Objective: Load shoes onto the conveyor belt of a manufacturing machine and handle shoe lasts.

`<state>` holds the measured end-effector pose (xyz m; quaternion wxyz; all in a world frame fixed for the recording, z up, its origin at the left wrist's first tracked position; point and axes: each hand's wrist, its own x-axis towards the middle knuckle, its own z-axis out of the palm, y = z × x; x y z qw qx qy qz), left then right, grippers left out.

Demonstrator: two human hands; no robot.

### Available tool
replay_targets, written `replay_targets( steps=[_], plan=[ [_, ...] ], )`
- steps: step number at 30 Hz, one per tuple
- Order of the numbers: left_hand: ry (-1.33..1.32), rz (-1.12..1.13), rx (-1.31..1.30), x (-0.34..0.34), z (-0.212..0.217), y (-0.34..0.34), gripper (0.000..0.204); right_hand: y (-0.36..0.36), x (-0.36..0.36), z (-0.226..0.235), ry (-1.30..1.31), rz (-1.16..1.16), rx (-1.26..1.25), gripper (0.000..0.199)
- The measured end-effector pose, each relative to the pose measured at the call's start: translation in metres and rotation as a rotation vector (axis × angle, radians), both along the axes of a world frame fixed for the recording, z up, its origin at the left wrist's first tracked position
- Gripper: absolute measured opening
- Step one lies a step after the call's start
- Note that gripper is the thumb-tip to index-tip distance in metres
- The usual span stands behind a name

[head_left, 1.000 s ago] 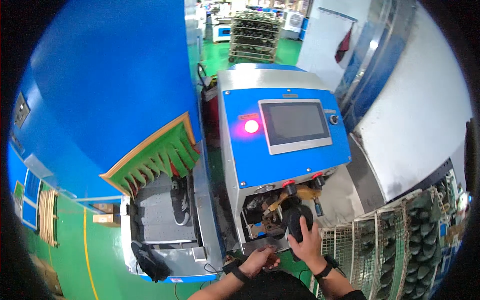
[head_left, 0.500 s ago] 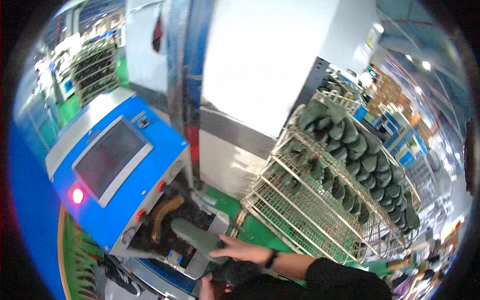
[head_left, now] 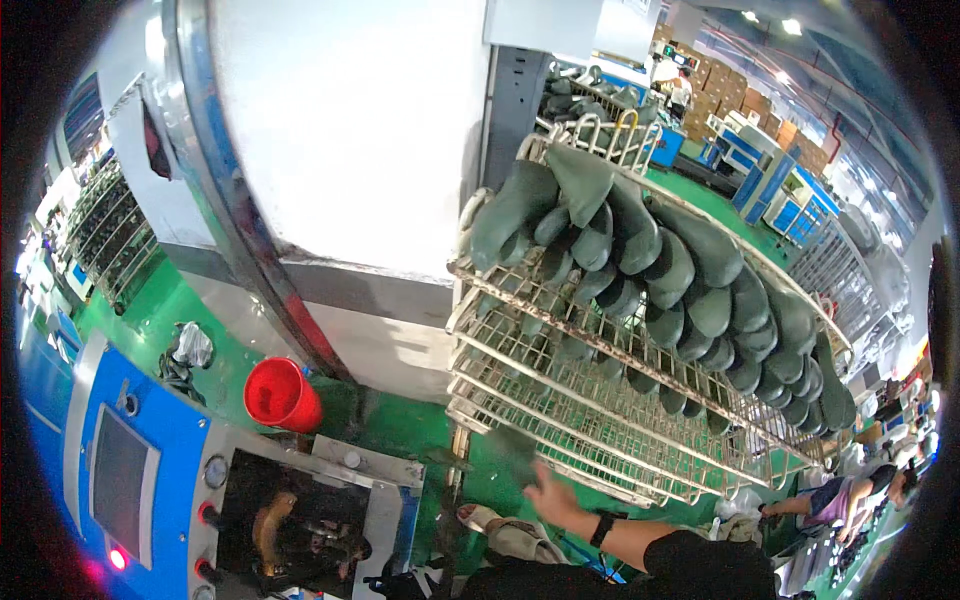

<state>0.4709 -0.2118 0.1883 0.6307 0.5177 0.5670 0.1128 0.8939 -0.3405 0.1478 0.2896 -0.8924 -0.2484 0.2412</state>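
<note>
My right hand (head_left: 552, 498), with a dark band on its wrist, reaches in from the lower right in front of the wire rack. Its fingers close on the near end of a dark green shoe upper (head_left: 515, 448), smeared by motion. The rack (head_left: 540, 412) stands just beyond the hand; its top shelf carries many similar dark green shoe uppers (head_left: 690, 270), packed in overlapping rows. At the lower left is a blue machine (head_left: 180, 450) with a dark screen, a glowing red light and a brown curved part in its opening. My left hand is out of view.
A red bucket (head_left: 282, 395) stands on the green floor behind the machine, near a white and grey wall (head_left: 350, 150). A foot in a light shoe (head_left: 480, 517) shows below. Other people (head_left: 845, 500) are at the far right; another loaded rack (head_left: 110, 230) stands far left.
My right hand has carried the shoe upper away from the machine, rightward toward the rack. The view has swung right, bringing the red bucket in. My left hand has left the view.
</note>
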Motion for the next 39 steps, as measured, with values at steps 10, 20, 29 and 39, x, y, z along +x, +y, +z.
replay_targets(
  steps=[10,20,29,39],
  plan=[
    [-0.115,0.165,-0.195,0.119,0.017,0.015,0.025,-0.103,0.318,-0.283,0.033,-0.793,0.174,0.055],
    [0.097,0.527,-0.214,-0.052,0.07,-0.07,0.041,0.008,0.166,-0.194,-0.151,-0.39,-0.192,0.046],
    [-0.044,0.888,0.247,-0.217,0.055,-0.172,0.042,0.112,0.002,-0.144,0.77,0.18,-0.14,0.043],
    [1.084,0.614,0.13,-0.353,-0.068,-0.17,0.05,0.176,-0.088,-0.101,0.579,0.972,-0.619,0.053]
  ],
)
